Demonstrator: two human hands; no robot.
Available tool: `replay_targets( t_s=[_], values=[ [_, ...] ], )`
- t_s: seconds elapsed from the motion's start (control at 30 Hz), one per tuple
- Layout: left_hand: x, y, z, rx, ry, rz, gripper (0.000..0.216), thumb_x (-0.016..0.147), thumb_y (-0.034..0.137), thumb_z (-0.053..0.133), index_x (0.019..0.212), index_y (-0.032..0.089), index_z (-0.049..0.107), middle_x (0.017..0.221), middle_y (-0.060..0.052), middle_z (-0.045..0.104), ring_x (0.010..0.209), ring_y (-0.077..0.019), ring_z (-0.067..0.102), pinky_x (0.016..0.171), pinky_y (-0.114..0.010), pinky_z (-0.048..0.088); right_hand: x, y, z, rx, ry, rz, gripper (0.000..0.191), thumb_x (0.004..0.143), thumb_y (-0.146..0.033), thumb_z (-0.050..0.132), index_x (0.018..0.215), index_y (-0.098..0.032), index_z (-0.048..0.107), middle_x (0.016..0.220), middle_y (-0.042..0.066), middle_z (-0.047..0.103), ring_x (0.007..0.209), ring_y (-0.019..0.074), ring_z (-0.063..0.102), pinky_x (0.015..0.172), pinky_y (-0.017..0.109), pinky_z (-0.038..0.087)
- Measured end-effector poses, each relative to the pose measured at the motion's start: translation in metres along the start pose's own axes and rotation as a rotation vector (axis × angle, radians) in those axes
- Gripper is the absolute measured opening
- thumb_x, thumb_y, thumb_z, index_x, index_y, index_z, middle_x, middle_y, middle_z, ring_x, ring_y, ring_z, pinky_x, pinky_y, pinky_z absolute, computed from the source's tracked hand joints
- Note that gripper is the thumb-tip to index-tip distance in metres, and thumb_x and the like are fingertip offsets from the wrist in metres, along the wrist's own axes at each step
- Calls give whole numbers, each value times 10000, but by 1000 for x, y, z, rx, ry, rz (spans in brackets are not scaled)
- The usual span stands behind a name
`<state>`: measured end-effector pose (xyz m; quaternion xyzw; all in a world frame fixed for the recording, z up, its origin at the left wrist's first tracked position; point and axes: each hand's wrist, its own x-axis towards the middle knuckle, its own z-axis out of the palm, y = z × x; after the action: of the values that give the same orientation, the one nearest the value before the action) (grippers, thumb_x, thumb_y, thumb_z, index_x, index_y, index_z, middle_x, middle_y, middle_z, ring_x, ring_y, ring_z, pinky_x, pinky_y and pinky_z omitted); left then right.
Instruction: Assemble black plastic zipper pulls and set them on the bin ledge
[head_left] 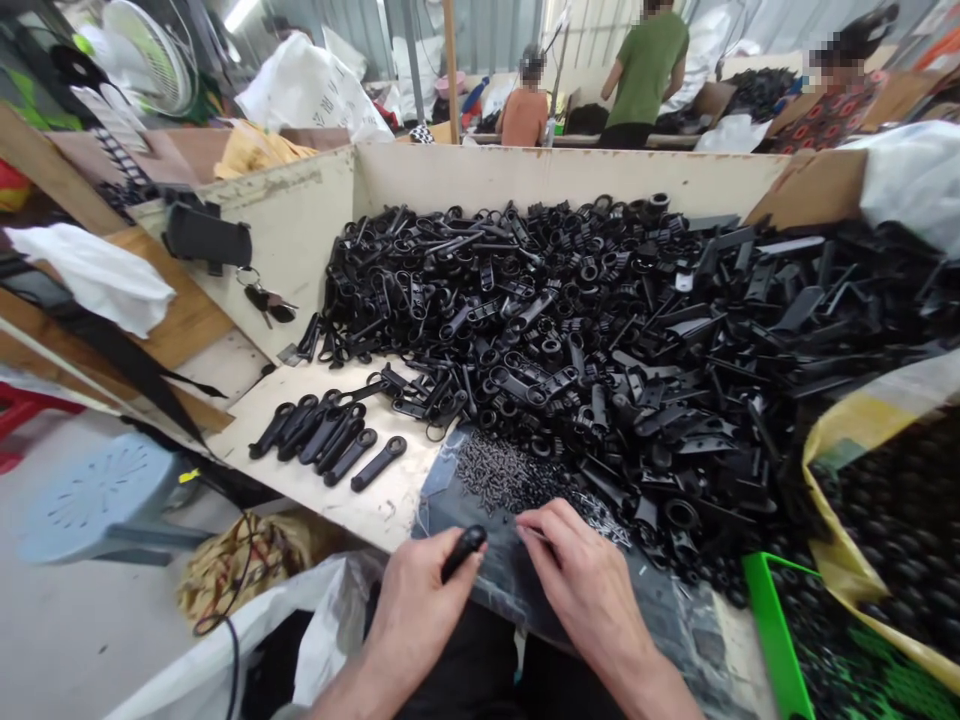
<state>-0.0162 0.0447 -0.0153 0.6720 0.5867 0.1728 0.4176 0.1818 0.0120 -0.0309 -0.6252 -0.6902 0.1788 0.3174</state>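
Observation:
My left hand [427, 600] is closed around a black plastic part [468, 548], whose rounded end sticks out past the thumb. Close by on the right, my right hand [581, 575] pinches thumb and forefinger together; a thin, light sliver shows there, too small to name. Just beyond both hands, a heap of small dark metal pins or screws [491, 475] lies on a dark plastic sheet [439, 490]. Brighter silver pins [609, 522] lie beyond my right fingers. Several black ring-ended handles [379, 463] are lined up on the pale tabletop to the left.
A large pile of loose black plastic parts [480, 290] fills the bench against its back board [562, 170]. At right stand a green crate [776, 635] and a yellow-edged sack [821, 440] of round black pieces. Keys [270, 303] hang at left above a blue stool [101, 490]. People work beyond.

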Motion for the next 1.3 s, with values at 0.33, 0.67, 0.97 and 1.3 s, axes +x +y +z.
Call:
replay_targets(
  t_s=[0.33,0.67,0.97,1.3],
  values=[
    [6,-6,19,150,-26,288,302,807,51,627,932,279,782,828,-67,800,781,-274,705,791,-373,360,14,-1,14,-202,-44,-61,183,1002,-228,531,917,-243,692,884,25,672,754,178,688,600,265,454],
    [2,2,13,-721,33,-246,464,768,630,747,841,173,715,445,52,497,427,-104,366,453,-227,245,10,-20,-10,400,9,67,186,1014,-304,560,902,-255,701,846,0,645,668,139,595,585,233,443],
    [-10,21,21,-922,-132,-290,544,709,678,782,849,174,634,461,91,434,456,-66,295,441,-190,197,-5,-22,-17,447,21,-7,194,1019,-262,550,915,-243,713,825,12,637,708,146,606,610,234,452],
    [-15,27,29,-946,-123,-303,535,695,654,808,834,168,633,425,90,440,430,-62,271,444,-211,175,-15,-19,-16,432,81,-36,207,1014,-282,565,914,-235,740,807,32,664,695,163,635,605,239,501]
  ],
)
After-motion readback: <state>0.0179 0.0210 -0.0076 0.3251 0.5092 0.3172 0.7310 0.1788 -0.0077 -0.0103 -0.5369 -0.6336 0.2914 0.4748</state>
